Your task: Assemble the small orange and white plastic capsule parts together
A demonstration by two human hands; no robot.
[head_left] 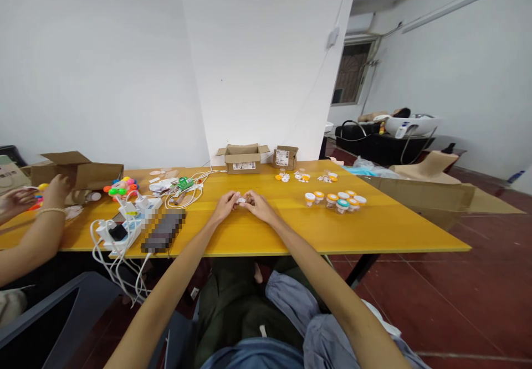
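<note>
Above the middle of the yellow table [257, 236], my left hand [225, 205] and my right hand [256, 205] meet around a small whitish object [241, 199]. Fingers of both hands are closed on it from either side, and they hide much of it. Its exact shape is too small to tell. To the right stand several small clear jars with orange, white and teal lids [343, 205]. Farther back lie small groups of orange and white pieces [305, 177].
Two open cardboard boxes [243, 161] [285, 158] stand at the back edge. Left of my arms are a blurred-out dark device [164, 230], a power strip with white cables [135, 219] and colourful balls [122, 187]. Another person's hands [57, 189] work at the far left.
</note>
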